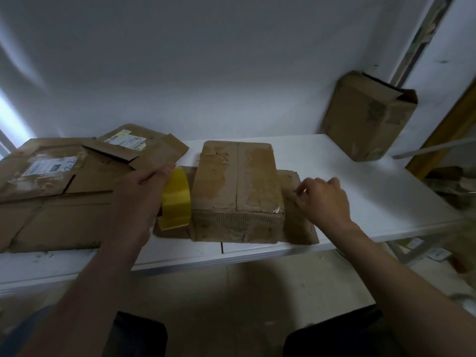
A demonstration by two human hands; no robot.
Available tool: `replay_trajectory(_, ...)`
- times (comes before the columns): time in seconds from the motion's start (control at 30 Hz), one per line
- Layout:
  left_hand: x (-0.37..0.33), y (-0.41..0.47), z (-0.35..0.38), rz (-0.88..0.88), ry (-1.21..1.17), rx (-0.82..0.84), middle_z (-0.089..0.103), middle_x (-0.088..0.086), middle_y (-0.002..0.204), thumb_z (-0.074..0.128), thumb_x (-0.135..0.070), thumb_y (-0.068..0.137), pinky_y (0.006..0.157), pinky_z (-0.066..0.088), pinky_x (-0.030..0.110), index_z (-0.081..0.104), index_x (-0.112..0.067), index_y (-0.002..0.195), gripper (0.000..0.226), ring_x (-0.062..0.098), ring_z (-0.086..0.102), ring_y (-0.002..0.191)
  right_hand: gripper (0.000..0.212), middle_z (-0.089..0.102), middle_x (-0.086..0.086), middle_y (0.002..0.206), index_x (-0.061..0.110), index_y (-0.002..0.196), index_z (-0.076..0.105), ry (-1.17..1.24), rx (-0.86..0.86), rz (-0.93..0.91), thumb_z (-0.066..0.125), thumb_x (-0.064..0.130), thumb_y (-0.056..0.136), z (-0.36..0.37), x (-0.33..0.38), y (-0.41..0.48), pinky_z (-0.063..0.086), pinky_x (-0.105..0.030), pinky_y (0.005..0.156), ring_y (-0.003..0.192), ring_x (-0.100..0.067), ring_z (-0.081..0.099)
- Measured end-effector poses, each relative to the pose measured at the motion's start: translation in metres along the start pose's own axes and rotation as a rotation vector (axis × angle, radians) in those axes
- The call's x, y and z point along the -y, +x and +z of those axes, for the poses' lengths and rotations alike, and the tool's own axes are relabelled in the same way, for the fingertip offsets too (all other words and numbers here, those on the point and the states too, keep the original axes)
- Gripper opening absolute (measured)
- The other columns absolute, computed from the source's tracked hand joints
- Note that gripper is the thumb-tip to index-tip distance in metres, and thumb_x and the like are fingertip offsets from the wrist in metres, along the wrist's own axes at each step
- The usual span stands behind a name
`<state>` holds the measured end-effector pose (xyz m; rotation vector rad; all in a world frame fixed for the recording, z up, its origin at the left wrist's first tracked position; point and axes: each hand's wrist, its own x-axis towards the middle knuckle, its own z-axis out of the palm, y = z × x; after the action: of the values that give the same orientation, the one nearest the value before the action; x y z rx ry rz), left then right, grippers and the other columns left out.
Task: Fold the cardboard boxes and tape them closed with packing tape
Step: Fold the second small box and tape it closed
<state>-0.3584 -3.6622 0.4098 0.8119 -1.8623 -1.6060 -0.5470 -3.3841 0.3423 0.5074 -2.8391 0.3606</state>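
Observation:
A worn brown cardboard box [238, 186] stands in the middle of the white table [360, 191], its two top flaps folded shut with a seam down the middle. Two side flaps lie flat on the table to its left and right. My left hand [140, 194] grips a yellow roll of packing tape [176, 199] right against the box's left side. My right hand [323, 199] hovers with curled fingers over the right side flap [296, 217], fingertips at or near the cardboard; it holds nothing that I can see.
Flattened cardboard boxes [59, 186] with white labels cover the table's left part. Another assembled box [365, 117] sits tilted at the back right against the wall. The table's front edge runs just below the box. Clutter lies on the floor at the right.

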Motion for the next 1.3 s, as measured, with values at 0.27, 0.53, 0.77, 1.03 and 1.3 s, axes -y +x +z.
replay_trajectory(0.27, -0.025, -0.038, 0.010, -0.014, -0.106, 0.119, 0.062, -0.008, 0.117, 0.062, -0.029, 0.100, 0.071, 0.056, 0.036, 0.075, -0.042, 0.105, 0.020, 0.022, 0.064, 0.099, 0.043, 0.065, -0.002, 0.117, 0.029, 0.104, 0.071, -0.184, 0.368, 0.061, 0.042, 0.060, 0.099, 0.006, -0.003, -0.027, 0.032, -0.051, 0.102, 0.122, -0.031, 0.046)
replay_trajectory(0.53, -0.029, -0.072, 0.026, -0.199, -0.214, 0.223, 0.067, 0.009, 0.122, 0.063, -0.027, 0.100, 0.070, 0.063, 0.036, 0.075, -0.032, 0.112, 0.018, 0.028, 0.072, 0.100, 0.033, 0.062, 0.012, 0.092, 0.028, 0.097, 0.058, 0.675, 0.094, -0.245, 0.071, 0.056, 0.084, -0.080, 0.079, -0.064, 0.052, -0.032, 0.074, 0.087, -0.012, 0.058)
replay_trajectory(0.77, -0.044, -0.085, 0.031, -0.235, -0.289, 0.341, 0.073, 0.002, 0.117, 0.064, -0.029, 0.100, 0.073, 0.058, 0.030, 0.078, -0.036, 0.111, 0.019, 0.017, 0.070, 0.103, 0.058, 0.053, 0.010, 0.092, 0.028, 0.104, 0.037, 0.784, 0.117, -0.325, 0.085, 0.039, 0.075, -0.086, 0.114, -0.095, 0.055, -0.044, 0.069, 0.081, -0.010, 0.057)
replay_trajectory(1.03, -0.037, -0.086, 0.029, 0.058, -0.062, 0.218, 0.070, -0.014, 0.119, 0.069, -0.029, 0.095, 0.099, 0.052, 0.034, 0.078, -0.040, 0.100, 0.015, 0.009, 0.061, 0.114, 0.047, 0.055, 0.013, 0.110, 0.039, 0.115, 0.045, 0.643, -0.003, -0.518, 0.079, 0.037, 0.083, -0.099, 0.108, -0.095, 0.053, -0.030, 0.072, 0.093, -0.008, 0.055)
replay_trajectory(1.3, -0.038, -0.079, 0.019, 0.085, 0.087, 0.274, 0.073, -0.004, 0.107, 0.073, -0.027, 0.093, 0.069, 0.047, 0.022, 0.074, -0.017, 0.114, 0.023, 0.008, 0.066, 0.097, 0.045, 0.055, 0.008, 0.121, 0.029, 0.127, 0.056, 0.455, 0.046, -0.727, 0.076, 0.027, 0.087, -0.108, 0.090, -0.094, 0.044, -0.018, 0.079, 0.101, -0.005, 0.047)
